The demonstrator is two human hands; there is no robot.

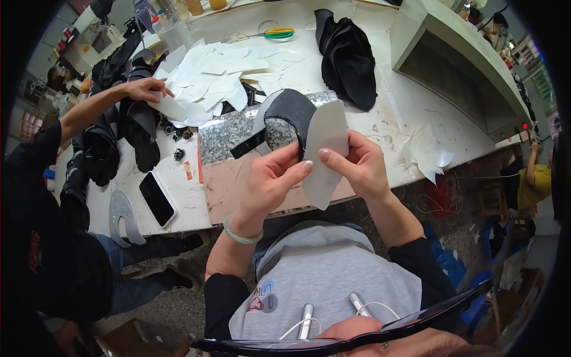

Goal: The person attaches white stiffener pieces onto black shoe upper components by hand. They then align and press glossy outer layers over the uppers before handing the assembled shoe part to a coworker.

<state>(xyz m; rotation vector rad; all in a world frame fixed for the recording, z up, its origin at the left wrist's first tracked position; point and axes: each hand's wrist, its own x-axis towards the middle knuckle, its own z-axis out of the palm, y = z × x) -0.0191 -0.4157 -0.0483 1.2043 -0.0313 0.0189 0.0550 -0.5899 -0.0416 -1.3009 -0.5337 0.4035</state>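
Note:
My left hand [267, 181] is closed on the lower edge of a dark grey shoe upper [291, 109] with a black edge and a black strap. Its thumb tip lies against the side of a white, leaf-shaped sheet piece [326, 137]. That piece is pinched between thumb and fingers of my right hand [360, 163]. It stands upright beside the upper and covers part of it. Another pale piece shows behind the upper's left side. Both hands are above the near edge of the table, over a speckled grey slab [220, 140].
A heap of white pieces [208, 74] lies at the back left, where a co-worker's hand [146, 89] reaches. Black uppers [348, 59] lie farther back, near scissors [276, 33]. A phone [157, 199] is at left, a grey box [458, 71] at right, beside more white pieces [425, 149].

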